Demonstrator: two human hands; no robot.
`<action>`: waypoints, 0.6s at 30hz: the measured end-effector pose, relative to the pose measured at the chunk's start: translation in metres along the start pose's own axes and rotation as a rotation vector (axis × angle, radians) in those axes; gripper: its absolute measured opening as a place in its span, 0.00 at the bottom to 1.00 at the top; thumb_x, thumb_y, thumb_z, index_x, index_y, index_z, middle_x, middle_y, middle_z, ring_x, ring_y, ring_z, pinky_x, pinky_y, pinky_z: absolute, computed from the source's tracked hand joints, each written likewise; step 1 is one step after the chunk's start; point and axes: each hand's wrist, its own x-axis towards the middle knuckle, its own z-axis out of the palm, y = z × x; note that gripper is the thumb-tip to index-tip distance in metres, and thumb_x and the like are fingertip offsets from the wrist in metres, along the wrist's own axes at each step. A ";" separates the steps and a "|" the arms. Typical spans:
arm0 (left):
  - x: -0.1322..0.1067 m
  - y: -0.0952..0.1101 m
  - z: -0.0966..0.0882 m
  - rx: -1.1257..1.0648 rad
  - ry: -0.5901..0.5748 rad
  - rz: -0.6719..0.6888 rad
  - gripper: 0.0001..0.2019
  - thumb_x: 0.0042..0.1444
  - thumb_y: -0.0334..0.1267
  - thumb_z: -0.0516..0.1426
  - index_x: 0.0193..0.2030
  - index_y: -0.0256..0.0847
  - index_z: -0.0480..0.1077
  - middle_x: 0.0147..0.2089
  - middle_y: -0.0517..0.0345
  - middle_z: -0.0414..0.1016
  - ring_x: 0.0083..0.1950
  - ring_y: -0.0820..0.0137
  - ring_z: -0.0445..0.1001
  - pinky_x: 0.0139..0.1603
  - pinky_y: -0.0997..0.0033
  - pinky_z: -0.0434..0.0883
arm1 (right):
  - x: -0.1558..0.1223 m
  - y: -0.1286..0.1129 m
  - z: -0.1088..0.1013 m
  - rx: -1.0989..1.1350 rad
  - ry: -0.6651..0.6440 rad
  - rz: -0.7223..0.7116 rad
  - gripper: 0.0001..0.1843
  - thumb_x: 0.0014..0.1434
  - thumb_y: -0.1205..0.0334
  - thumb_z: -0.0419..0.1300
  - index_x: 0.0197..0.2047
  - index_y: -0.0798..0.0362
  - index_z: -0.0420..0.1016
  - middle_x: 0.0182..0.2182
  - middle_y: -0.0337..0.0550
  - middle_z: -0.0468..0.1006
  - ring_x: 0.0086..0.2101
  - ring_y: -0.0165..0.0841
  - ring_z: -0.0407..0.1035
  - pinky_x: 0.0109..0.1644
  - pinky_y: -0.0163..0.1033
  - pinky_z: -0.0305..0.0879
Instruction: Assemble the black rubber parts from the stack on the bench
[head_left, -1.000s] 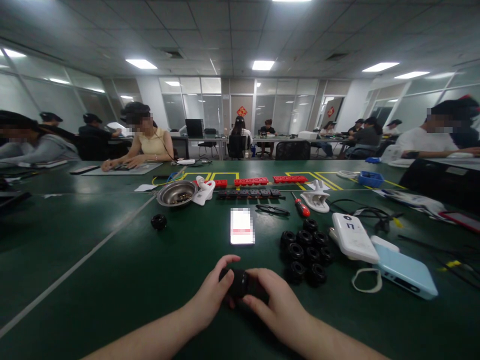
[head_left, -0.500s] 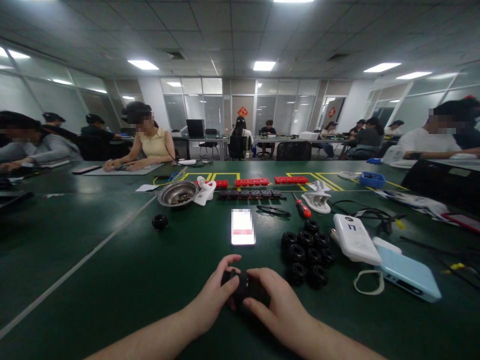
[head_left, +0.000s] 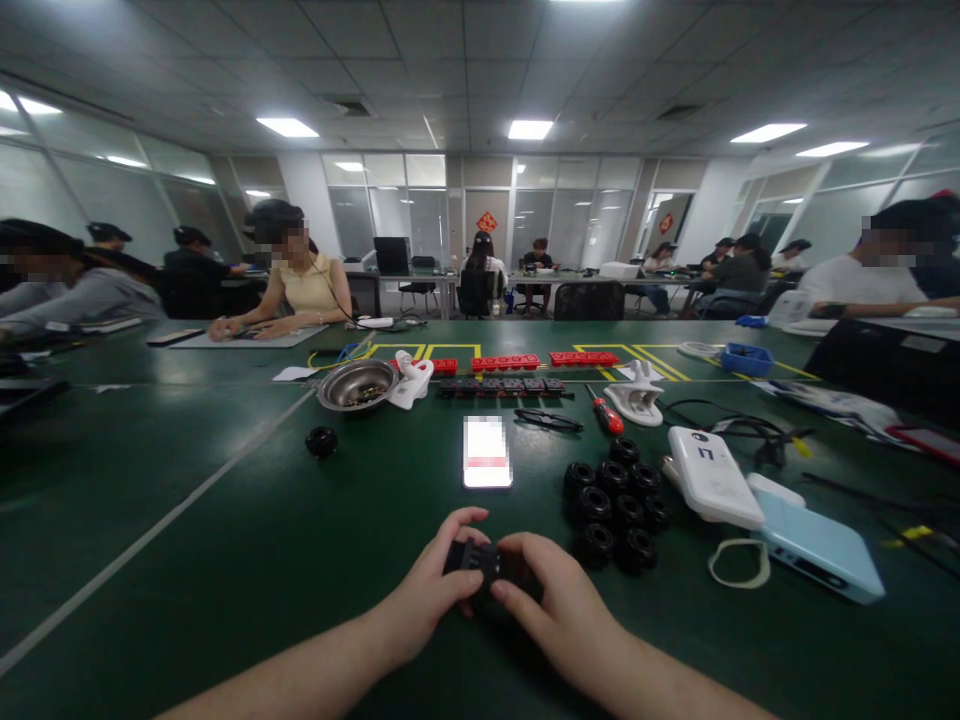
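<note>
My left hand [head_left: 429, 590] grips a small black ridged plastic part [head_left: 475, 556] between thumb and fingers, low in the middle of the view. My right hand [head_left: 564, 590] curls in from the other side, its thumb and index finger on the same part's right end. Something dark and rounded shows inside the right hand's curve, too shaded to make out. A phone [head_left: 487, 453] with a lit screen lies just beyond the hands. Several black toy wheels [head_left: 628, 510] are grouped right of them, and a single black wheel [head_left: 321, 441] sits apart at the left.
Behind the phone lie a black strip of parts [head_left: 502, 388], red plastic pieces [head_left: 506, 362] and a red-handled screwdriver [head_left: 607, 414]. A metal bowl [head_left: 357, 386] holds small pieces. White [head_left: 712, 476] and light-blue [head_left: 821, 548] devices stand right. People sit around the green table [head_left: 225, 580].
The black part has turned slightly in my fingers, showing more of its ridged face. Both hands have shifted very little, and the things on the table stay put.
</note>
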 end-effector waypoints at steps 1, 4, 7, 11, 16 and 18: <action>0.001 0.001 0.000 0.019 0.002 -0.012 0.25 0.45 0.44 0.54 0.50 0.42 0.52 0.39 0.55 0.62 0.33 0.69 0.67 0.26 0.73 0.64 | -0.001 0.000 -0.001 -0.004 0.012 -0.029 0.11 0.51 0.64 0.56 0.41 0.53 0.66 0.36 0.43 0.70 0.37 0.34 0.64 0.40 0.39 0.61; 0.002 0.002 0.001 0.080 0.013 -0.066 0.22 0.50 0.48 0.50 0.49 0.39 0.53 0.34 0.56 0.65 0.27 0.71 0.68 0.25 0.72 0.64 | -0.003 -0.002 -0.002 -0.011 0.034 -0.111 0.16 0.49 0.66 0.58 0.43 0.52 0.64 0.40 0.43 0.69 0.41 0.34 0.63 0.45 0.40 0.60; 0.001 0.001 0.002 0.063 0.040 -0.059 0.21 0.49 0.46 0.51 0.48 0.40 0.53 0.33 0.57 0.64 0.27 0.73 0.67 0.24 0.73 0.63 | -0.004 -0.004 -0.002 -0.029 0.049 -0.090 0.22 0.46 0.64 0.61 0.46 0.51 0.62 0.42 0.43 0.68 0.41 0.36 0.62 0.45 0.41 0.60; -0.003 0.000 0.000 0.009 0.017 -0.007 0.28 0.42 0.42 0.57 0.51 0.44 0.52 0.38 0.58 0.61 0.33 0.72 0.65 0.27 0.75 0.64 | -0.003 -0.005 -0.003 -0.079 0.015 -0.030 0.16 0.47 0.62 0.60 0.41 0.53 0.65 0.36 0.43 0.70 0.36 0.36 0.64 0.39 0.42 0.62; -0.001 0.003 0.001 0.047 -0.029 -0.052 0.27 0.47 0.51 0.51 0.51 0.40 0.51 0.35 0.56 0.63 0.27 0.72 0.66 0.25 0.72 0.62 | -0.003 -0.003 -0.003 -0.106 0.055 -0.227 0.18 0.46 0.68 0.61 0.42 0.54 0.64 0.40 0.45 0.68 0.41 0.35 0.62 0.45 0.41 0.60; 0.000 0.004 0.003 0.058 -0.016 -0.066 0.25 0.48 0.51 0.50 0.49 0.39 0.53 0.33 0.57 0.63 0.25 0.73 0.65 0.24 0.72 0.62 | -0.003 -0.003 -0.002 -0.114 0.060 -0.243 0.20 0.45 0.68 0.61 0.43 0.53 0.63 0.42 0.45 0.67 0.43 0.36 0.61 0.47 0.42 0.58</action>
